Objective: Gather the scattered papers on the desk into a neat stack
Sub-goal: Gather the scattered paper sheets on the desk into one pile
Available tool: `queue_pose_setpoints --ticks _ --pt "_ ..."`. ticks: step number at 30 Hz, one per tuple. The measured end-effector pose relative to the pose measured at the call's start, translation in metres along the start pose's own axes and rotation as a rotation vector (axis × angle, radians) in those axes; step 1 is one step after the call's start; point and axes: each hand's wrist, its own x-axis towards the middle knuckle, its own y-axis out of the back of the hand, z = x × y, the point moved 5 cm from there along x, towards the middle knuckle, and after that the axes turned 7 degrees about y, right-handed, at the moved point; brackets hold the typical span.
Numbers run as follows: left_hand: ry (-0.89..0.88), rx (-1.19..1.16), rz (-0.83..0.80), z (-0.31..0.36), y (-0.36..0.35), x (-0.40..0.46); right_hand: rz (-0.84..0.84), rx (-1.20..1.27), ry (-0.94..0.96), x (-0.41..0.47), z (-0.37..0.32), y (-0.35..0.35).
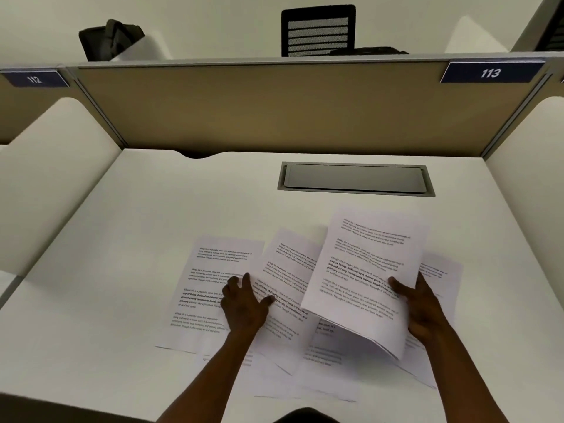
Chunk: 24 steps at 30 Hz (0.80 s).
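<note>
White desk [122, 270] fills the cubicle, with a tan divider panel [274, 108] behind it carrying number plates 112 [34, 79] and 113 [490, 73], and a grey cable hatch [355, 179] set into the top. Your left hand [244, 303] lies flat with fingers spread, pressing on the loose printed sheets [213, 288] that overlap across the desk's near middle. Your right hand [422, 309] pinches a few gathered pages [363, 279], thumb on top, lifted and tilted above the sheets still lying beneath.
</note>
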Motion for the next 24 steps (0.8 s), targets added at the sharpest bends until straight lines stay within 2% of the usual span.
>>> queue_pose_setpoints --ticks 5,14,18,21,24 --pt "0.012 -0.014 -0.019 0.002 0.001 0.008 -0.138 0.08 -0.091 -0.019 0.036 -0.029" --pt "0.041 -0.031 -0.035 -0.001 0.016 0.014 -0.041 -0.02 -0.06 -0.037 0.065 -0.061" --pt "-0.019 -0.257 -0.012 0.005 0.028 0.011 -0.026 -0.029 -0.066 -0.037 0.07 -0.068" --pt "-0.092 -0.51 -0.14 0.014 0.036 0.006 -0.031 -0.018 -0.083 -0.035 0.074 -0.072" --pt "-0.088 -0.564 -0.295 0.019 0.038 0.004 -0.046 -0.012 -0.088 -0.036 0.076 -0.078"
